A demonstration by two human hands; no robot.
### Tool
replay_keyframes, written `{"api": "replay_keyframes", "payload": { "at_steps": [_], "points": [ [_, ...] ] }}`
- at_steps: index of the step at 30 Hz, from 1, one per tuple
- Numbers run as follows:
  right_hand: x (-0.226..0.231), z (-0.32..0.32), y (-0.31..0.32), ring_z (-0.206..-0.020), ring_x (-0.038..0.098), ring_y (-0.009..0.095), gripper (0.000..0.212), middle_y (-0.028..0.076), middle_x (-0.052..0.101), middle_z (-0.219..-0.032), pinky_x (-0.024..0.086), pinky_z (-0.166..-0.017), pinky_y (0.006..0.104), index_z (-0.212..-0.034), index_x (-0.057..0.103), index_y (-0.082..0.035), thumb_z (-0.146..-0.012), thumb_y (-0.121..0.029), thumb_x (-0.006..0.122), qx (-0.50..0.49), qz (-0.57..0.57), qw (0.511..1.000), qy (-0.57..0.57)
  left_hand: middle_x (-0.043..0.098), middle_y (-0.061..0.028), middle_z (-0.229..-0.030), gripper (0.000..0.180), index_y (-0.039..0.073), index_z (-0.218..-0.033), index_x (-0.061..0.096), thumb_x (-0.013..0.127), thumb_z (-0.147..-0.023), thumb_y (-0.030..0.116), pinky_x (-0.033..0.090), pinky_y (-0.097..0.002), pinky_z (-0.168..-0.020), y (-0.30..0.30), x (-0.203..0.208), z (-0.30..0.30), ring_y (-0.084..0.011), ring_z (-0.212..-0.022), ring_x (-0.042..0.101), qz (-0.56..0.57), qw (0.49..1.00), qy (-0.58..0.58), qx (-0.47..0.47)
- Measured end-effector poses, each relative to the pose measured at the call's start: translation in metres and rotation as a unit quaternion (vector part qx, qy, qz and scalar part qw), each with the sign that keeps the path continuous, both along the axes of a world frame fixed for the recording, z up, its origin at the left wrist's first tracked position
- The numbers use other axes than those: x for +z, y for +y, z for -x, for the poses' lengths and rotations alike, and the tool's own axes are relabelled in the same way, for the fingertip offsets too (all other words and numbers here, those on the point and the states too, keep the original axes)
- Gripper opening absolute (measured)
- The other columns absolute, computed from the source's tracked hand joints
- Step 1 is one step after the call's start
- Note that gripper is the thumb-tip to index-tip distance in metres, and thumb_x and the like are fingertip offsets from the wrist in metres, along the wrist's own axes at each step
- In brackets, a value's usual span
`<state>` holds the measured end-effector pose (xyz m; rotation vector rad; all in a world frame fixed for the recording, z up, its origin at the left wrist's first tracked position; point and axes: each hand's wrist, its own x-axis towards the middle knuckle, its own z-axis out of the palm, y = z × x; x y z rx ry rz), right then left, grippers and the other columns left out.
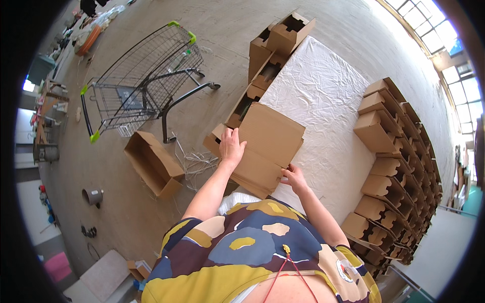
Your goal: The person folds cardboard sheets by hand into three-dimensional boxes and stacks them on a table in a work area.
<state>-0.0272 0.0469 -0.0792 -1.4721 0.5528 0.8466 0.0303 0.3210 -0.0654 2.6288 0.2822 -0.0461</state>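
Flat cardboard point(270, 132) lies over the near-left part of the white-covered table point(328, 86); one sheet or several cannot be told. The left hand point(232, 148) rests at its left edge, fingers together and slightly bent; grip cannot be confirmed. The right hand point(294, 179) is nearly closed, pinching the near-right edge. Done, by appearance: many formed boxes point(378, 130) stand stacked off the table's right edge, and a row of open cartons point(269, 74) lines its left edge. Outstanding, as judged: the cardboard in hand is unformed.
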Motion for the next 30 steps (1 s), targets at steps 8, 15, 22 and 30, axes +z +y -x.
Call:
{"api": "replay_keyframes", "payload": {
  "at_steps": [8, 15, 22, 30],
  "points": [
    [0.005, -0.006, 0.007, -0.107, 0.061, 0.021, 0.042, 0.009, 0.061, -0.117, 0.060, -0.084, 0.0418, -0.131, 0.056, 0.001, -0.093, -0.017, 0.060, 0.010, 0.049, 0.999, 0.010, 0.052, -0.0096, -0.119, 0.052, 0.006, -0.126, 0.055, 0.079, -0.081, 0.018, 0.052, -0.0433, -0.094, 0.001, 0.015, -0.012, -0.0303, -0.116, 0.052, 0.015, 0.999, 0.030, -0.024],
    [-0.001, -0.007, 0.000, -0.109, 0.061, 0.022, 0.041, 0.010, 0.061, -0.121, 0.060, -0.085, 0.0427, -0.131, 0.056, 0.002, -0.094, -0.014, 0.059, 0.008, 0.024, 1.000, 0.011, 0.058, -0.0123, -0.114, 0.042, 0.005, -0.118, 0.063, 0.078, -0.081, 0.016, 0.051, -0.0434, -0.092, -0.001, 0.008, -0.010, -0.0316, -0.110, 0.058, 0.048, 0.999, 0.004, 0.015],
    [-0.003, -0.008, -0.009, -0.114, 0.059, 0.022, 0.041, 0.010, 0.060, -0.128, 0.057, -0.090, 0.0431, -0.132, 0.055, 0.001, -0.094, -0.014, 0.058, 0.058, 0.016, 0.998, 0.003, 0.066, -0.0125, -0.101, 0.023, 0.006, -0.104, 0.071, 0.074, -0.082, 0.013, 0.053, -0.0419, -0.084, 0.009, -0.012, 0.002, -0.0316, -0.095, 0.066, 0.051, 0.997, -0.002, 0.062],
    [-0.003, 0.010, -0.038, -0.110, 0.061, 0.021, 0.039, 0.010, 0.062, -0.124, 0.056, -0.091, 0.0414, -0.131, 0.056, 0.000, -0.096, -0.017, 0.058, 0.058, -0.006, 0.998, 0.001, 0.069, -0.0084, -0.087, 0.016, 0.009, -0.103, 0.071, 0.064, -0.088, 0.007, 0.056, -0.0377, -0.077, 0.000, 0.003, 0.007, -0.0256, -0.085, 0.069, 0.172, 0.984, -0.005, 0.035]
  ]
}}
